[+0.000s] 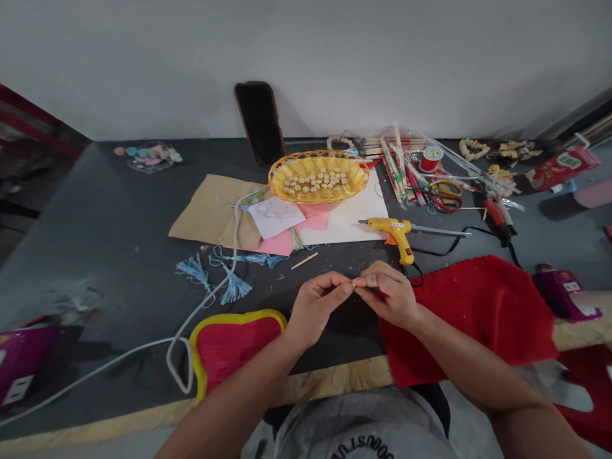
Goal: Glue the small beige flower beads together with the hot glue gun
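Note:
My left hand and my right hand meet fingertip to fingertip above the dark table, both closed in a pinch. Between them is a tiny pale piece, too small to name. A ring-like band shows on a finger of the right hand. Just beyond lies a thin wooden stick. A yellow glue gun, with a clear glue stick in its back, rests on its side behind my right hand. Farther back, a yellow woven basket holds several small cream flower-like pieces.
Blue tassels and a white cable lie to the left. A phone leans on the wall. Scissors, red thread and wrapped chopsticks crowd the back right. Red cloth lies under my right forearm.

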`<state>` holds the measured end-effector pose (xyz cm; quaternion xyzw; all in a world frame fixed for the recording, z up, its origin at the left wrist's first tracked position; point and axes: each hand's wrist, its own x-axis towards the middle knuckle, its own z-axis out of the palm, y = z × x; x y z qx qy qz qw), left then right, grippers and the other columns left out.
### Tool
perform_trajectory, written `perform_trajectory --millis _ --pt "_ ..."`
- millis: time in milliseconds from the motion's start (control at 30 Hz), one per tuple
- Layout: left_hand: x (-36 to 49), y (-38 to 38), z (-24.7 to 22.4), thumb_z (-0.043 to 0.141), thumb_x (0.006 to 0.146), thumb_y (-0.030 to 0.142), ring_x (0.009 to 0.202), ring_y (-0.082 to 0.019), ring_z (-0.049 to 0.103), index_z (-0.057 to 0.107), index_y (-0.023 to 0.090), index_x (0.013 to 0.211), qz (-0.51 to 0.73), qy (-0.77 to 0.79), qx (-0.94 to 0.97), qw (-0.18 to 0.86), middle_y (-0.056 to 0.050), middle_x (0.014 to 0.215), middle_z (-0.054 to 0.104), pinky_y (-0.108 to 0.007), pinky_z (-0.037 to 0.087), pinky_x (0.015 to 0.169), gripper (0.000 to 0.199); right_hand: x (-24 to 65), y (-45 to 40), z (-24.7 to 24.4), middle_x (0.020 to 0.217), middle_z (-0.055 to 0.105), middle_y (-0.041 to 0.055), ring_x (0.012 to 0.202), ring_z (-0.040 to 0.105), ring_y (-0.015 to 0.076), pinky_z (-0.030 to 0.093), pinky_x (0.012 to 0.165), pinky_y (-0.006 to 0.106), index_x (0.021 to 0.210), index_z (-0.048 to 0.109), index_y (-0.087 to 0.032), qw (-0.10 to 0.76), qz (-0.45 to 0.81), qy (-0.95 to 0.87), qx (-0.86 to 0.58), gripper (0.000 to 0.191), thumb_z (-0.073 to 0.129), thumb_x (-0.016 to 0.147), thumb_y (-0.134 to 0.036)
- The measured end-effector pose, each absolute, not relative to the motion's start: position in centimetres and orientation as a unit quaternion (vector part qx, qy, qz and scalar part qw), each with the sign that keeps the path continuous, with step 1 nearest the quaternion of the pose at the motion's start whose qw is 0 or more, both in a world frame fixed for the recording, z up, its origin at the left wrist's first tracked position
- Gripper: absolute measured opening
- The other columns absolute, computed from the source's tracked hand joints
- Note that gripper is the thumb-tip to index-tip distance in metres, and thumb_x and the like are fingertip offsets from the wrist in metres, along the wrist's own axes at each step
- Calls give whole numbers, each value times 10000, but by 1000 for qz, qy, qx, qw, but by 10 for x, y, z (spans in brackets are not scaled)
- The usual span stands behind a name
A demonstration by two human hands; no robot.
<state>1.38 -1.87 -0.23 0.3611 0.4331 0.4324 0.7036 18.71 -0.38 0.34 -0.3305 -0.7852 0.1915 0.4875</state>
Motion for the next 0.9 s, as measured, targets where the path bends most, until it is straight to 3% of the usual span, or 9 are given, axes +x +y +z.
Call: perform_trajectory --millis 167,433,900 --pt "14 -18 -1 791 719 366 614 -90 423 711 140 720 432 425 351 714 8 643 564 -227 315 595 240 189 -4 2 816 695 52 709 646 149 542 644 280 1065 652 -217 493 197 -781 -328 227 646 850 -146" --pt "14 -17 1 816 686 336 630 -96 466 713 150 685 435 421 353 713 7 666 606 -227 357 622 212 190 -3 4 777 676 48 691 629 143 534 621 274 955 674 -197 490 191 -789 -317 112 647 861 -142" --pt "13 -17 -2 805 709 283 678 -96 526 748 174 721 444 406 366 710 2 723 648 -216 399 666 124 189 -4 3 781 672 64 699 622 143 544 626 269 927 658 -172 497 214 -781 -312 87 645 858 -120"
